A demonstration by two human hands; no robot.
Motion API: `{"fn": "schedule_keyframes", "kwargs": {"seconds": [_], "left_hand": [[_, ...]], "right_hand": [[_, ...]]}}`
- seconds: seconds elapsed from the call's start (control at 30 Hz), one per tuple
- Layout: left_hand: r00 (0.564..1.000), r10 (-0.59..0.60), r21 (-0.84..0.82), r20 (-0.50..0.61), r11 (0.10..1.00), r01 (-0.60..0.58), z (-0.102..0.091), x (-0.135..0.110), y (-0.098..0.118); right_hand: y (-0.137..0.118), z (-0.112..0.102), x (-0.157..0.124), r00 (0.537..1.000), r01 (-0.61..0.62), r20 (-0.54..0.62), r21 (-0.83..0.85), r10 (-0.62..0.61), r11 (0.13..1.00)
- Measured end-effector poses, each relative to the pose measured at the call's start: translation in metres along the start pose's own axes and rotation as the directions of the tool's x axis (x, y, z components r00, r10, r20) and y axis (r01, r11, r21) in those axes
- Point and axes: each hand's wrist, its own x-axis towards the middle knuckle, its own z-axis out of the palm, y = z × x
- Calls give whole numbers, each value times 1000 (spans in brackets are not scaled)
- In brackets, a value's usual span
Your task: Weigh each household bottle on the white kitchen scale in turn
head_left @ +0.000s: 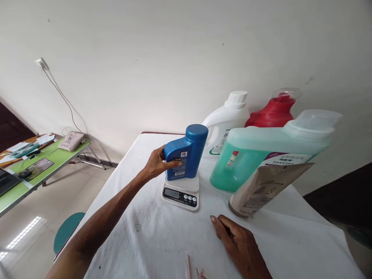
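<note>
A blue plastic bottle [187, 153] stands upright on a small white kitchen scale [181, 193] near the middle of a table covered in white cloth [151, 240]. My left hand [158, 162] is wrapped round the bottle's handle side, fingers closed on it. My right hand [236, 240] rests flat on the cloth at the front right, fingers stretched out, holding nothing. It lies just in front of a brown paper pouch [266, 188].
Behind the scale stand a white jug [226, 124], a red jug [273, 110] and a large clear jug of green liquid [270, 149]. A green folding table [35, 168] with papers and devices is at the left. A teal stool [66, 230] sits by the table's left edge.
</note>
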Motion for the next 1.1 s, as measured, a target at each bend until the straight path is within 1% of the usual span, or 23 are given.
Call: {"fn": "schedule_keyframes", "kwargs": {"seconds": [0.1, 0.13, 0.2, 0.27, 0.33, 0.37, 0.43, 0.53, 0.6, 0.7, 0.77, 0.87, 0.93, 1.1], "left_hand": [[999, 41, -68, 9, 997, -40, -2, -5, -5], [998, 56, -112, -9, 992, -56, -3, -6, -9], [995, 54, -226, -86, 972, -72, -3, -9, -22], [980, -32, -325, -196, 945, -34, -4, -11, -41], [944, -173, -385, -282, 921, 54, -6, -14, -63], [925, -233, -402, -301, 910, 99, -8, -17, -73], [910, -300, -427, -285, 890, 160, -11, -22, -91], [921, -310, -436, -237, 881, 184, -16, -29, -107], [923, -300, -425, -240, 888, 178, -18, -32, -110], [928, -283, -387, -243, 905, 175, -17, -32, -112], [934, -273, -362, -232, 915, 178, -16, -31, -112], [939, -261, -328, -223, 927, 180, -15, -31, -112], [940, -257, -311, -226, 933, 181, -15, -32, -111], [944, -242, -255, -226, 950, 182, -14, -33, -107]], "right_hand": [[0, -4, 2, 997, -34, 65, -17, 35, 999], [-1, -6, 3, 994, -48, 101, -29, 51, 998], [-4, -10, 3, 983, -63, 166, -59, 72, 996], [-9, -14, 1, 975, -60, 208, -86, 76, 995], [-18, -18, -3, 970, -51, 230, -102, 73, 994], [-23, -19, -4, 969, -41, 237, -102, 64, 994], [-33, -18, -7, 968, -8, 248, -84, 28, 996], [-40, -9, -5, 973, 29, 229, -34, -21, 999], [-37, 0, -2, 984, 37, 173, -8, -36, 999], [-26, 9, 3, 994, 42, 96, 16, -44, 999], [-19, 11, 4, 996, 16, 91, 21, -18, 1000], [-14, 11, 4, 991, -24, 129, 23, 21, 999], [-14, 11, 4, 991, -29, 135, 33, 24, 999], [-14, 14, 3, 995, -17, 97, 59, 12, 998]]}}
